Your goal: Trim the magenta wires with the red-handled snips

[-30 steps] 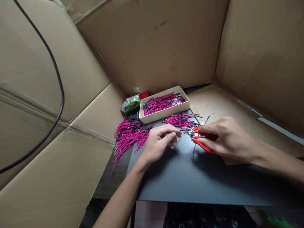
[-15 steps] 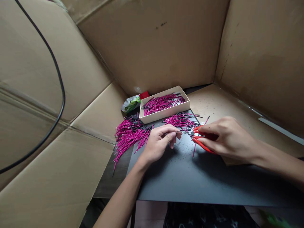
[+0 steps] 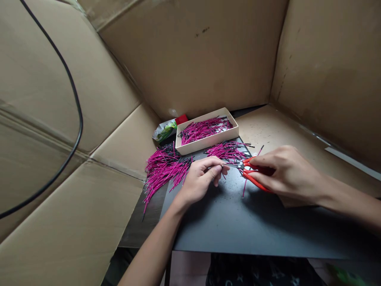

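L hand (image 3: pixel 201 178) pinched closed w/ a wire (image 3: pixel 222 166), mostly hidden, over mid-desk (image 3: pixel 223 226); R hand (image 3: pixel 290 174) wrapped round red-handled scissors (image 3: pixel 247 173), blades nr L fingertips. Step prob. = working wire end; next move likely needs steady pinch. Wire pile (image 3: pixel 166 167) nr desk's L edge.

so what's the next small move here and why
Probably gently squeeze the red-handled scissors in the right hand: their tips reach the left hand, which seems to pinch a small dark piece, though whether the blades straddle it is too small to tell.
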The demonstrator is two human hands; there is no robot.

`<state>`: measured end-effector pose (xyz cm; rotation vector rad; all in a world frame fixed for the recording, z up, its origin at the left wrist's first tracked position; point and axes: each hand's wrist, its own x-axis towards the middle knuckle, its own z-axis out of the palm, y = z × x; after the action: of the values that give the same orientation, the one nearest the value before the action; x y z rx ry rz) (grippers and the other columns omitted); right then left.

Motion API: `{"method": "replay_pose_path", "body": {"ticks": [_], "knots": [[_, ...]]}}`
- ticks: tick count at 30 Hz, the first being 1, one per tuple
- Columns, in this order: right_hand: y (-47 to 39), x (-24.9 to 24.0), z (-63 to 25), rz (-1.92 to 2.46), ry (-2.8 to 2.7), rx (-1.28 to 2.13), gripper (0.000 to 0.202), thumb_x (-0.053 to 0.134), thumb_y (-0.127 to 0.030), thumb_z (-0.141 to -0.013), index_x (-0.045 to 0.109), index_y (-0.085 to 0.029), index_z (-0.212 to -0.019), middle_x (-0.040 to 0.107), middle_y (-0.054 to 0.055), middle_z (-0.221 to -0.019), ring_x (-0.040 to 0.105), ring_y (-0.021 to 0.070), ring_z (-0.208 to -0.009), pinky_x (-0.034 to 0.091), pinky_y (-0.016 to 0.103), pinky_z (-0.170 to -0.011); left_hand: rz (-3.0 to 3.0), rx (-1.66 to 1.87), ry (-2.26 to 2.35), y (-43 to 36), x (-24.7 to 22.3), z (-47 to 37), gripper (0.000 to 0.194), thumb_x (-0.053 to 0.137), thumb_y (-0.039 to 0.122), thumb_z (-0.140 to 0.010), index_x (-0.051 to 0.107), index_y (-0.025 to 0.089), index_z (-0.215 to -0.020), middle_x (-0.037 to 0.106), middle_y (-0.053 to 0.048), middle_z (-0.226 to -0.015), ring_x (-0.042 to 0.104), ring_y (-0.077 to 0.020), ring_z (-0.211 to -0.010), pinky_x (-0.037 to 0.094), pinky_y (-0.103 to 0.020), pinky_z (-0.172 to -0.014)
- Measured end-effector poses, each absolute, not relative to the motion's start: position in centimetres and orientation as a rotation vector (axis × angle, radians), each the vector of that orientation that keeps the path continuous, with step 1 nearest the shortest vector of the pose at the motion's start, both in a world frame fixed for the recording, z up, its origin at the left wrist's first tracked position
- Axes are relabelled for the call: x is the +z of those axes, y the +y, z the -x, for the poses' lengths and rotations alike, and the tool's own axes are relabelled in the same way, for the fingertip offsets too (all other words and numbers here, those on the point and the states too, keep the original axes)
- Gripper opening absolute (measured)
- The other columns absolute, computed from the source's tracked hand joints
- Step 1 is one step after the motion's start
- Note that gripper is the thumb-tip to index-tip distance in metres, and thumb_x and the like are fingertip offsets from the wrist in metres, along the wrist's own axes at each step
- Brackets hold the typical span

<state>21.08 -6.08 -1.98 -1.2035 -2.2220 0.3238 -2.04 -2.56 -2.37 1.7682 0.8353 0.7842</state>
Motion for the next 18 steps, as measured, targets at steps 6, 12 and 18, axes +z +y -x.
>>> {"method": "replay_pose_path", "body": {"ticks": [6, 12, 18], "knots": [[-6.33, -1.91, -20.94, 1.252, -2.195, 0.318, 0.022, 0.057, -0.029, -0.081, 0.074, -0.019, -0.091, 0.068, 0.003, -0.064, 0.054, 0.0118, -0.051, 0.033, 0.027, -0.051, -1.783, 0.753, 0.838, -2.54, -2.42, 2.06, 0.019, 0.052, 0.023, -0.091, 0.066, 0.011, -0.087, 0.06, -0.004, -0.078, 0.052, -0.0079, -0.054, 0.043, -0.022, -0.053], [-6.23, -1.85, -20.91, 1.238, -2.235, 0.317, 0.02, 0.057, -0.028, -0.081, 0.073, -0.019, -0.09, 0.068, 0.003, -0.065, 0.055, 0.0117, -0.052, 0.033, 0.026, -0.051, -1.774, 0.733, 0.82, -2.56, -2.45, 2.08, 0.018, 0.053, 0.025, -0.091, 0.064, 0.011, -0.086, 0.06, -0.004, -0.078, 0.053, -0.0089, -0.056, 0.043, -0.021, -0.053], [-6.14, -1.94, -21.18, 1.226, -2.229, 0.338, 0.024, 0.055, -0.028, -0.084, 0.074, -0.018, -0.092, 0.067, 0.003, -0.061, 0.053, 0.0115, -0.049, 0.033, 0.027, -0.05, -1.77, 0.745, 0.826, -2.53, -2.44, 2.07, 0.019, 0.053, 0.025, -0.091, 0.064, 0.011, -0.085, 0.059, -0.004, -0.078, 0.053, -0.0083, -0.056, 0.042, -0.021, -0.053]]}}
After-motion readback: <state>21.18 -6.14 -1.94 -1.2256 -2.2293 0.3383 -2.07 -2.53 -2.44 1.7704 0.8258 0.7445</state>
